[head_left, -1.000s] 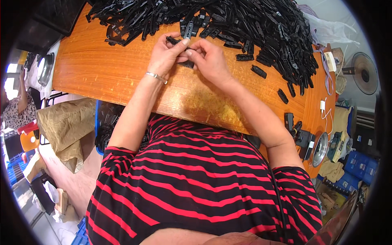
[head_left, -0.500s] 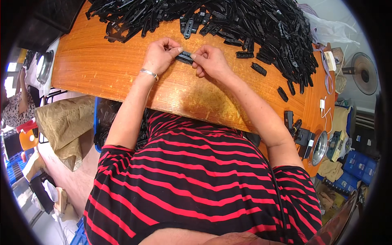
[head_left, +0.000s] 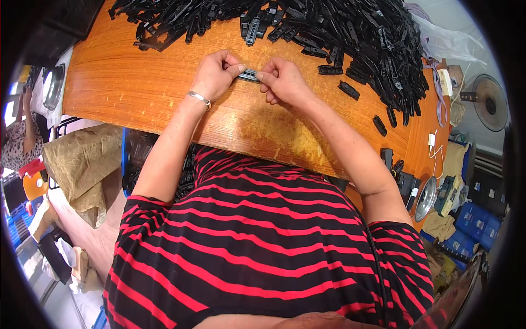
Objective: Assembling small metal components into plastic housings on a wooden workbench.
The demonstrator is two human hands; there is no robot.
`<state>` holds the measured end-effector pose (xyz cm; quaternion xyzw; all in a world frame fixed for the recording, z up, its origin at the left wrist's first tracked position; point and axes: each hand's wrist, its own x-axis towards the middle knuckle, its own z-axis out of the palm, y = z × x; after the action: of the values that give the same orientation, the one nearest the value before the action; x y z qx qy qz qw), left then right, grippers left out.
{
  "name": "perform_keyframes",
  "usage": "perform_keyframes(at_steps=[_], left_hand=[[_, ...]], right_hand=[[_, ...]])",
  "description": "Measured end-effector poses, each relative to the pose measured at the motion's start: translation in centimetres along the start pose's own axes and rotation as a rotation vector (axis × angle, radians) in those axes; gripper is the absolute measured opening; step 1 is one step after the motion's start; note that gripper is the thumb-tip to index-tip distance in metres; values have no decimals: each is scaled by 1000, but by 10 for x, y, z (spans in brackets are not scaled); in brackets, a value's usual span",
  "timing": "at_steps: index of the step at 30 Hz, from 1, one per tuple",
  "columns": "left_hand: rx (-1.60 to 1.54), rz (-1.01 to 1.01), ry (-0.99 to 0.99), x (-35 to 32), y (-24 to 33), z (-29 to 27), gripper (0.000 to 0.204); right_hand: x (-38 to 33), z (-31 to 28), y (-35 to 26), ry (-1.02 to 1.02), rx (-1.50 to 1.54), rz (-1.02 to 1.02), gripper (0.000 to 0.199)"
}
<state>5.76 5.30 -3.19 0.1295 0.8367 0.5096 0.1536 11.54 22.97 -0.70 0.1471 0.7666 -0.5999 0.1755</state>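
Between my two hands is a small, narrow plastic part (head_left: 249, 74), grey and slotted along its upper face, held low over the wooden table (head_left: 137, 82). My left hand (head_left: 215, 75) pinches its left end between thumb and fingers. The right end is in the pinch of my right hand (head_left: 285, 82), with the lower fingers curled in. Its underside is hidden. Just beyond lies a similar grey slotted part (head_left: 252, 31) at the edge of a big heap of black plastic parts (head_left: 339, 33).
Loose black parts, one of them (head_left: 348, 90) right of my right hand, lie along the heap's near edge. A metal bowl (head_left: 426, 198) and white cable (head_left: 432, 140) are at the right. A fan (head_left: 489, 103) stands beyond. Brown wrapping (head_left: 82, 164) and another person (head_left: 22, 131) are at left.
The part has turned slightly between my fingers, so its slotted grey face shows more and its dark near side less. Both hands keep their pinch. The whole view has shifted a little.
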Motion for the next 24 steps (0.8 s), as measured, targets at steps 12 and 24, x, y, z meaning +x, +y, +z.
perform_keyframes(at_steps=[12, 24], left_hand=[[202, 98, 129, 3, -9, 5, 17], [-294, -57, -102, -41, -7, -11, 28]], right_hand=[[12, -9, -10, -36, -195, 59, 22], [-18, 8, 9, 60, -161, -355, 13]])
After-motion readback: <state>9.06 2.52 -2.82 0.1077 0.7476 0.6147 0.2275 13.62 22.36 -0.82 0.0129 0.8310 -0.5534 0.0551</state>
